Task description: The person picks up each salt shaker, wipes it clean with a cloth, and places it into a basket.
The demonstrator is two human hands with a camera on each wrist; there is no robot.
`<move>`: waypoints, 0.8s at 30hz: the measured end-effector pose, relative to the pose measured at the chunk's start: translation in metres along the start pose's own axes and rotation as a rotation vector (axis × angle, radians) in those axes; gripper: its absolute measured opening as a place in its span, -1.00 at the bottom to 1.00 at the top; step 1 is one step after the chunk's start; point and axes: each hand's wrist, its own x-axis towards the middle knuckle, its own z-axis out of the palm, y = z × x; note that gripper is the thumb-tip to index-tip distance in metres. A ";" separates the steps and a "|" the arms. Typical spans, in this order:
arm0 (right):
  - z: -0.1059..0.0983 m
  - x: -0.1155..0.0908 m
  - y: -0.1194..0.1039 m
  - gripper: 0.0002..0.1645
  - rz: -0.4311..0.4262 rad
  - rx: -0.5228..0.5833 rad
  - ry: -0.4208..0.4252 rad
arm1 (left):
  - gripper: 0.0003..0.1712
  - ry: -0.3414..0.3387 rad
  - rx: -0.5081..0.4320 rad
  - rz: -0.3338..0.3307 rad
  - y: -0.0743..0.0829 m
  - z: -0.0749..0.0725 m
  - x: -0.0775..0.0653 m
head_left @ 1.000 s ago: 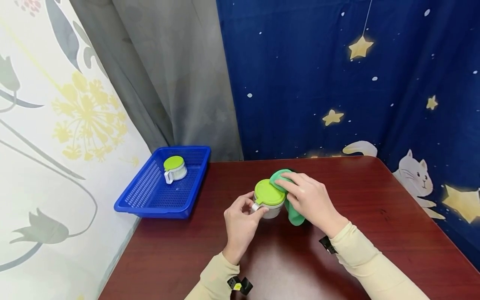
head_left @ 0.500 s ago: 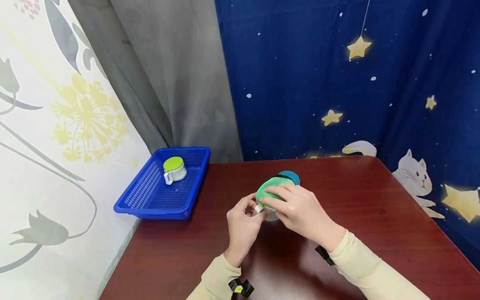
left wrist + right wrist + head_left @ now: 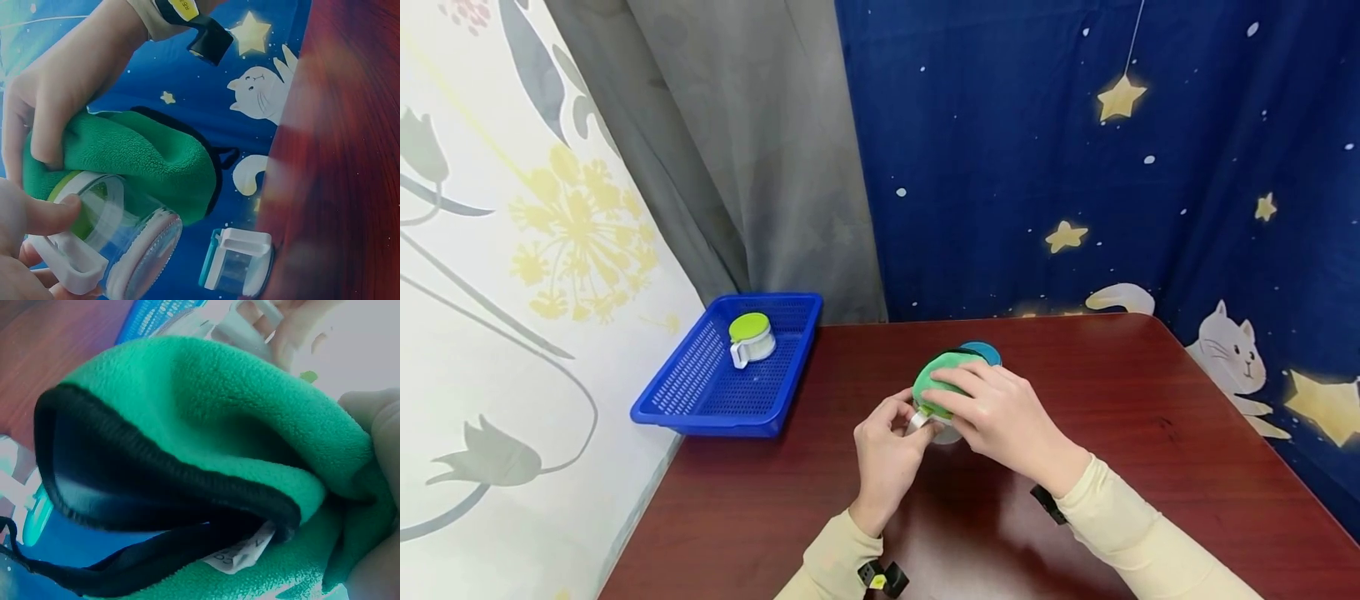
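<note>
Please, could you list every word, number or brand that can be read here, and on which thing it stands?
Nothing reads with certainty.
White tag on the green cloth: dark letters, too blurred to read.
Yellow label on the right wrist device: dark characters, too small to read.
Yellow patch on the left wrist device: too small to tell.

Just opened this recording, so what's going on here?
A person's left hand grips a clear jar at its white handle, while the right hand holds a green cloth over the jar's lime-green lid, perhaps wiping it. Just beyond the cloth, a blue-lidded jar stands on the table. Off to the left, a green-lidded jar sits upright in a blue basket.
</note>
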 end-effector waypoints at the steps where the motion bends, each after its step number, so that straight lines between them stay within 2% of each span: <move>1: 0.000 -0.001 0.003 -0.51 0.014 -0.004 -0.009 | -0.61 0.002 -0.008 -0.002 0.000 -0.001 -0.001; 6: 0.004 -0.008 0.020 -0.54 0.135 -0.051 -0.050 | -0.60 0.009 -0.024 -0.015 0.001 -0.005 -0.002; 10: 0.009 -0.012 0.030 -0.55 0.186 -0.063 -0.033 | -0.61 0.007 -0.039 -0.029 0.001 -0.008 -0.003; 19: 0.009 -0.013 0.028 -0.54 0.214 -0.046 -0.036 | -0.60 -0.001 -0.027 -0.029 -0.001 -0.008 0.000; 24: 0.007 -0.007 0.016 -0.53 0.142 -0.023 -0.027 | -0.60 -0.015 -0.016 -0.046 -0.001 -0.008 0.002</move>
